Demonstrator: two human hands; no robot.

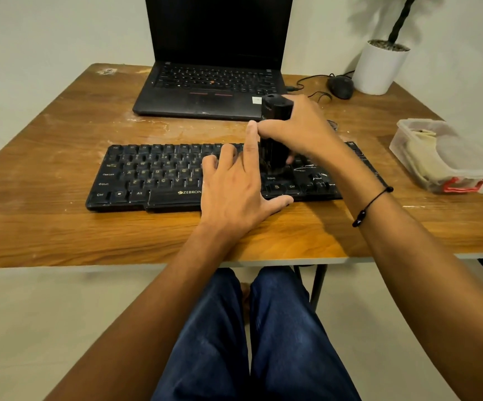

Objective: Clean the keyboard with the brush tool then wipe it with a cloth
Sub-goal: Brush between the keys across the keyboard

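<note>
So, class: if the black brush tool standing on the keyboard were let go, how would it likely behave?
The brush tool looks tall and narrow, upright on uneven keys, so it would probably tip. Its rounded body might then roll. It appears rigid, since the right hand holds it in a firm grip without deforming it.

Brand: the keyboard (153, 178) is showing "ZEBRON", the rest hidden, on its front edge.
Keys: showing "Ctrl", "Alt", "Shift", "Caps Lock".
</note>
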